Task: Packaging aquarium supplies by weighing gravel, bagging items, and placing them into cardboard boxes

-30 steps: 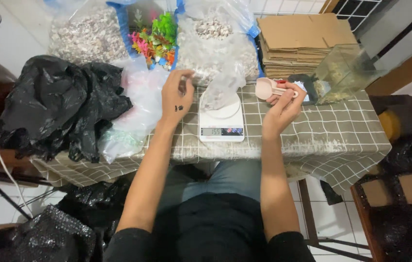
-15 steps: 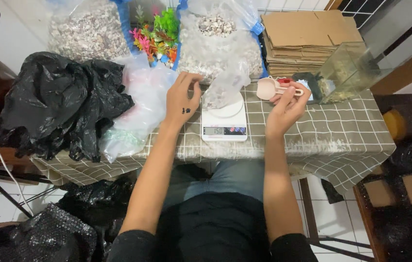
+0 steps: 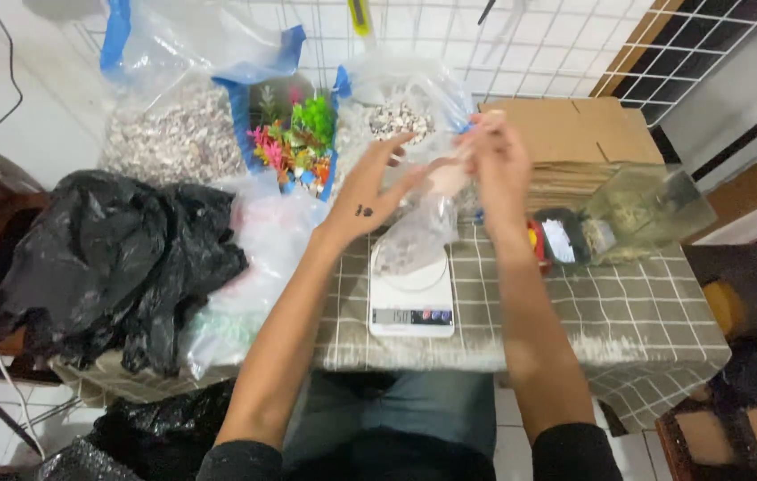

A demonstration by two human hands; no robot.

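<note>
Both hands had risen from the worktop: left hand, fingers spread, and right hand, pinching, gathered the neck of a small clear bag resting on the white scale beneath them.

the right hand is motion-blurred, so its grip cannot be made out. a small clear bag hides most of the white scale platform. the left hand covers part of the bag's top. the scale's display is too small to read.
</note>
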